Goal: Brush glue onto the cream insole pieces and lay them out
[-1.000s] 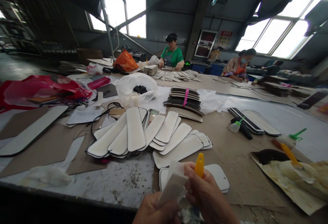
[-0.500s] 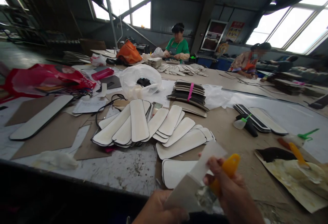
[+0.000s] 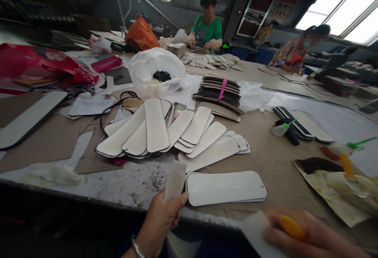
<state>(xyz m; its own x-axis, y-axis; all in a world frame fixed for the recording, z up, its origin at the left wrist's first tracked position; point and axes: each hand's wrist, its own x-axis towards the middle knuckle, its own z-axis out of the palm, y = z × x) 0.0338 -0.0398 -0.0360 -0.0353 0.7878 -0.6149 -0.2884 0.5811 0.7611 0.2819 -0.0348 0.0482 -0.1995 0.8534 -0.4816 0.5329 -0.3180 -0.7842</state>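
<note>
My left hand [image 3: 165, 214] is closed around a thin, whitish translucent strip [image 3: 176, 177] that sticks up past the thumb; another pale piece hangs below this hand. My right hand [image 3: 295, 230], blurred at the lower right, grips a yellow-handled scraper [image 3: 291, 226]. A flat white piece [image 3: 256, 230] juts leftward from those fingers; whether it is the blade or a separate sheet I cannot tell. Between and beyond both hands lies a small stack of dark-edged white rounded panels [image 3: 226, 187], its top glossy in streaks. More such panels [image 3: 156, 126] are fanned out behind it.
A bundle of panels with a pink band [image 3: 218, 91] stands behind the fan. To the right are green-tipped bottles [image 3: 279, 130] and a glue-smeared sheet [image 3: 339, 199] with another yellow handle. A white plastic bag [image 3: 158, 69] sits further back. Two co-workers [image 3: 208, 26] work across the table.
My hands, close together before, have parted: the left moved left and up with the strip, the right moved right with the scraper. The glossy panel is now uncovered. The view has tilted down.
</note>
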